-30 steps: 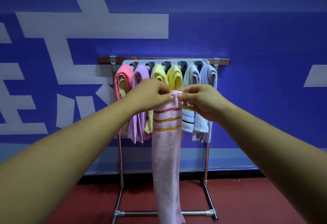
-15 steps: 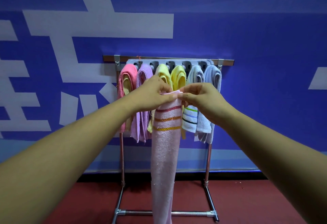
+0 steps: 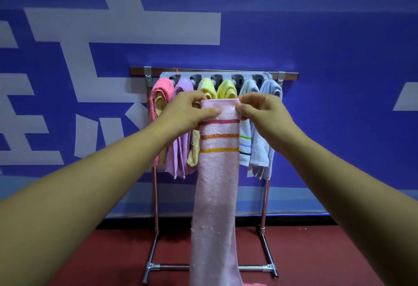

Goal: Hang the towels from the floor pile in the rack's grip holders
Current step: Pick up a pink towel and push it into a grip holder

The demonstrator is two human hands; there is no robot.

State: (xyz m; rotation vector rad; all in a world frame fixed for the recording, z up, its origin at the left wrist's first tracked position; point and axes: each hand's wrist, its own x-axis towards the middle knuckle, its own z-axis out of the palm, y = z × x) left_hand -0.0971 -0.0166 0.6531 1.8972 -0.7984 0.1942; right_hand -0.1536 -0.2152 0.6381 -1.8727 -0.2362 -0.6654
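Two sets of fingers (image 3: 211, 111) pinch the top of the pale pink towel (image 3: 217, 184). The left hand (image 3: 185, 111) grips its upper left corner with the thumb laid across the front. The right hand (image 3: 264, 114) curls round the upper right corner, and the short top edge is stretched flat between them. The towel hangs in the air in front of the rack (image 3: 155, 195), its top edge just below the row of grip holders (image 3: 214, 77). The chief risk, as I judge it, is room: six hung towels (image 3: 181, 127) seem to fill every holder that shows, so forcing this one in may drag a neighbour loose. A flat, wide edge is also likely to jam or catch shallowly unless bunched first, and the weight of the long tail could then pull it free. The towel's long axis runs straight up and down, striped end uppermost, with the three stripes lying crosswise and the broad face turned toward the person. Its lower end drops past the rack's foot bar and out of view near the red floor (image 3: 316, 251).
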